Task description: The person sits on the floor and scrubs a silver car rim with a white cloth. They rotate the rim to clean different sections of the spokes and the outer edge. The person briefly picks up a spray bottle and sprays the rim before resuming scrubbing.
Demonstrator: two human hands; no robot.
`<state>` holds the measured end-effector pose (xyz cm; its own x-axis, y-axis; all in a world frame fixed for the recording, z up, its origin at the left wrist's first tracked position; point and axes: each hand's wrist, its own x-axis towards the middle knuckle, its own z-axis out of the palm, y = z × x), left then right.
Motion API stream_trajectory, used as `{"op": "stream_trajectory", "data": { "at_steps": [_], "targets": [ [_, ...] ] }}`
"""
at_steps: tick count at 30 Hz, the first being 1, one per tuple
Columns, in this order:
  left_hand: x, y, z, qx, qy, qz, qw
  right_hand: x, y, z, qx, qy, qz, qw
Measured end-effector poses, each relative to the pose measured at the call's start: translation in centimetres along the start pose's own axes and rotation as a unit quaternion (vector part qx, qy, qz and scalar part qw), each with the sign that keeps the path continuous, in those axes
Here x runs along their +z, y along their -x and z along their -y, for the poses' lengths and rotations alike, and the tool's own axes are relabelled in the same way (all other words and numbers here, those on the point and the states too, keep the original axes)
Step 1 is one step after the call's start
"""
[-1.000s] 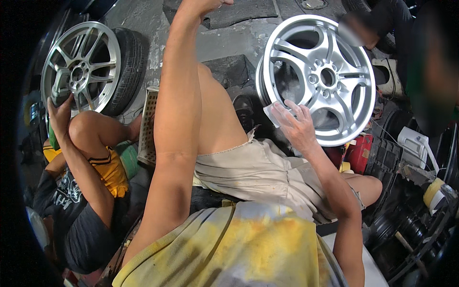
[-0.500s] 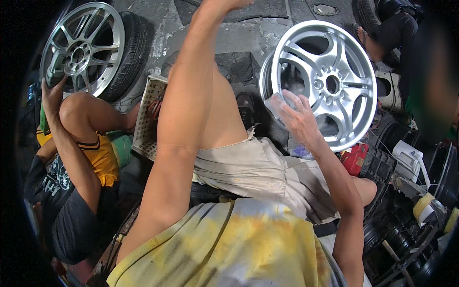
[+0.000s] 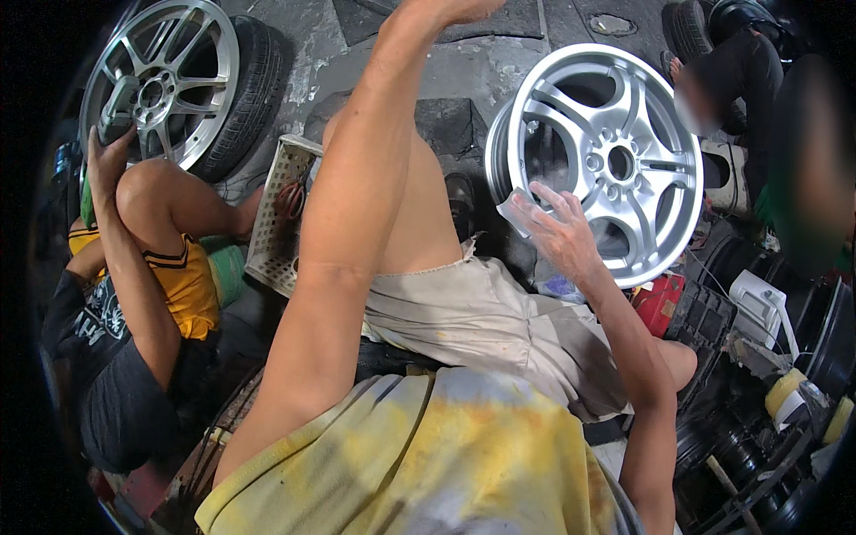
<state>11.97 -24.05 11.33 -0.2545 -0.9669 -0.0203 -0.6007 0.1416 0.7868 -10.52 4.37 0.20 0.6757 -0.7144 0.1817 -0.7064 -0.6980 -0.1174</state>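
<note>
A silver alloy wheel rim (image 3: 624, 134) with split spokes leans upright at the right. My right hand (image 3: 563, 236), its fingers dusted white, pinches a small folded pale grey sheet, apparently sandpaper (image 3: 514, 214), at the rim's lower left edge. Stretched far forward, my left arm crosses the view, and my left hand (image 3: 464, 9) is cut off by the top edge. What its fingers do is hidden. Below that arm a beige perforated plastic basket (image 3: 269, 223) holds something with reddish handles.
On the left, a co-worker's hand (image 3: 109, 156) holds a grey tool (image 3: 119, 107) against another alloy wheel (image 3: 192, 107), beside a tyre (image 3: 254, 98). To the right are a red box (image 3: 660, 301), a white device (image 3: 758, 299) and dark clutter. Another person's leg (image 3: 740, 76) is at the upper right.
My right hand and its sheet have shifted slightly down and right along the rim's edge. My left hand has moved a little right. The co-worker's hand and tool show higher against the other wheel.
</note>
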Motion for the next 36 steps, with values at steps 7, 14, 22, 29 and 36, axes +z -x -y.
{"op": "stream_trajectory", "data": {
  "at_steps": [7, 14, 22, 29, 36],
  "targets": [
    [1.0, 0.2, -0.5, 0.049, -0.023, 0.001, 0.999, 0.7, -1.1, 0.3, 0.047, 0.006, -0.030, 0.998],
    [1.5, 0.1, -0.7, 0.051, -0.034, -0.015, 0.998, -0.7, -2.9, -0.2, 0.007, 0.023, 0.004, 1.000],
    [1.4, 0.3, 0.0, 0.041, -0.041, -0.006, 0.998, -0.5, -1.3, -0.1, -0.002, 0.002, -0.003, 1.000],
    [0.7, 0.7, 0.4, 0.035, -0.064, 0.003, 0.997, 0.2, 0.7, 1.2, 0.041, -0.015, -0.012, 0.999],
    [1.6, 1.0, -0.2, 0.037, -0.103, 0.060, 0.992, -0.2, -1.3, 1.8, 0.094, -0.041, -0.036, 0.994]
  ]
}}
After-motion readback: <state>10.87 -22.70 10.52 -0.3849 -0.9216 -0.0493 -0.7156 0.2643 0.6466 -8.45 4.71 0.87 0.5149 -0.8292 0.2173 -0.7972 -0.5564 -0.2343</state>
